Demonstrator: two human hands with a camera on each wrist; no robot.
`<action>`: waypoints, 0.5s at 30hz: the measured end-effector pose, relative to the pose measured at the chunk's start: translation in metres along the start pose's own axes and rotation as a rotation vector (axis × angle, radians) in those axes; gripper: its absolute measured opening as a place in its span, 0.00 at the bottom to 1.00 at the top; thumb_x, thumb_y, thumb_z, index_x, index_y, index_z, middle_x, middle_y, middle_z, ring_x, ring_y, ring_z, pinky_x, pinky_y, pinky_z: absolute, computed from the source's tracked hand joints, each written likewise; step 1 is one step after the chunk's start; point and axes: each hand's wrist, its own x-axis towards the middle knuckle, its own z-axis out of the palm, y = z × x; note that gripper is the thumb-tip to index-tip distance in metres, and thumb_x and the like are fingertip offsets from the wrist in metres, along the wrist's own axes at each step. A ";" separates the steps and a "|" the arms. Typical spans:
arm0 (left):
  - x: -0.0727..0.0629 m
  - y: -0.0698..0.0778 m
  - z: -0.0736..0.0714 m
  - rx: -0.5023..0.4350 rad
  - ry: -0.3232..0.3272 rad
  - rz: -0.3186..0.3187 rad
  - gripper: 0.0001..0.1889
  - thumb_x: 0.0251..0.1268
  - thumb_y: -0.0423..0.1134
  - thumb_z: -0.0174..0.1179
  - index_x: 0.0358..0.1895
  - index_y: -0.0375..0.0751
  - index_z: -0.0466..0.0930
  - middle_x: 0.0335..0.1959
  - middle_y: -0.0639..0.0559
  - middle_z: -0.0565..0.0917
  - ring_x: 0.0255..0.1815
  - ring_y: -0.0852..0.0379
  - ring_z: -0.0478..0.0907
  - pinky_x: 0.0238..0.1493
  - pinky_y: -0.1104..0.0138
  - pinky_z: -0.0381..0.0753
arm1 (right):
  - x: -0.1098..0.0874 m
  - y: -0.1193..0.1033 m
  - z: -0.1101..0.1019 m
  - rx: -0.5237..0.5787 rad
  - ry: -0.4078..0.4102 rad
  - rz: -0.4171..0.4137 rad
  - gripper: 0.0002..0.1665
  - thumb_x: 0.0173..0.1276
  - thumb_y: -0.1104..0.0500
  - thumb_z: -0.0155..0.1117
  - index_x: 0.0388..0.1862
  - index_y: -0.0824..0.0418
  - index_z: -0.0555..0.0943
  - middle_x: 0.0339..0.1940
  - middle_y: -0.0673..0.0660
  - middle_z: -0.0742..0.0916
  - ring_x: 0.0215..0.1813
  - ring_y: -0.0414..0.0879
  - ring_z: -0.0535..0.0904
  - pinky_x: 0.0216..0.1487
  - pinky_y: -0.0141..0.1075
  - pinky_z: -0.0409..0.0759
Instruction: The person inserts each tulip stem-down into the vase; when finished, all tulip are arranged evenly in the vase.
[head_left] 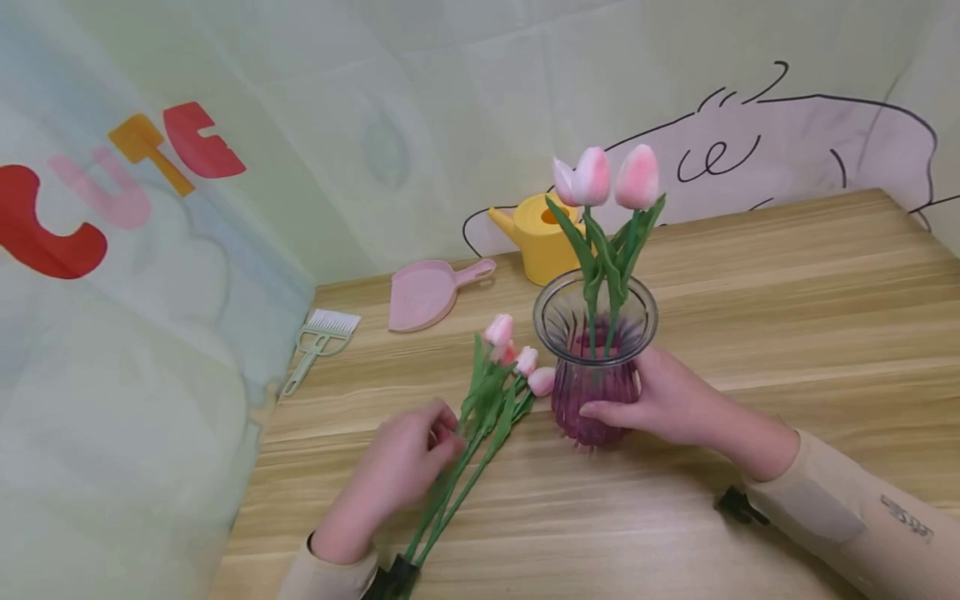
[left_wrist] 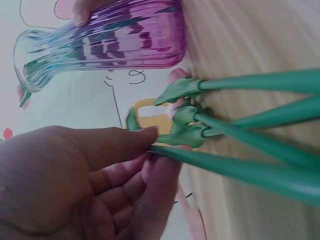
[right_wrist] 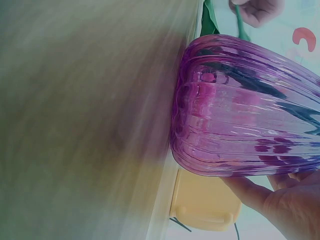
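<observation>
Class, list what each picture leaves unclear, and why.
Right hand: some fingers behind the vase, head view.
Sleeve print: too small to read, head view.
Stems: lower ends cut off by right edge, left wrist view.
Vase: top cut off by right edge, right wrist view.

Wood-grain table (head_left: 787,325); pale printed wall (head_left: 465,125)

In the right wrist view, a glass vase (right_wrist: 245,110) of pink and purple colour is lying sideways across the view, with its base toward the wooden table (right_wrist: 85,120) on the left. The right hand (right_wrist: 287,200) holds the vase at its lower edge. Below is one yellow watering can (right_wrist: 205,200), partly hidden. At the top, the left hand (right_wrist: 261,10) pinches a green stem (right_wrist: 241,22), and near it is a green leaf (right_wrist: 210,19). A red shape (right_wrist: 304,39) is on the pale wall (right_wrist: 292,15).
</observation>
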 end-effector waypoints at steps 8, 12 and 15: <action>-0.002 0.006 -0.013 -0.135 0.096 -0.029 0.05 0.70 0.35 0.67 0.43 0.43 0.81 0.32 0.54 0.83 0.25 0.62 0.78 0.26 0.68 0.80 | 0.001 -0.001 0.000 -0.006 -0.003 0.000 0.43 0.60 0.52 0.82 0.70 0.52 0.69 0.63 0.52 0.84 0.67 0.51 0.79 0.69 0.56 0.76; -0.003 0.007 -0.017 -0.179 0.117 -0.005 0.05 0.70 0.34 0.66 0.44 0.41 0.81 0.32 0.52 0.83 0.25 0.61 0.79 0.24 0.68 0.81 | 0.001 0.000 0.000 0.006 -0.007 0.003 0.44 0.60 0.51 0.82 0.71 0.51 0.68 0.64 0.51 0.83 0.68 0.51 0.79 0.69 0.57 0.76; -0.003 0.009 -0.019 -0.194 0.143 0.021 0.05 0.70 0.34 0.67 0.44 0.41 0.82 0.32 0.52 0.83 0.26 0.60 0.79 0.24 0.68 0.82 | 0.001 0.000 0.000 0.012 -0.007 0.001 0.44 0.60 0.51 0.82 0.71 0.50 0.68 0.64 0.51 0.83 0.68 0.50 0.79 0.69 0.56 0.76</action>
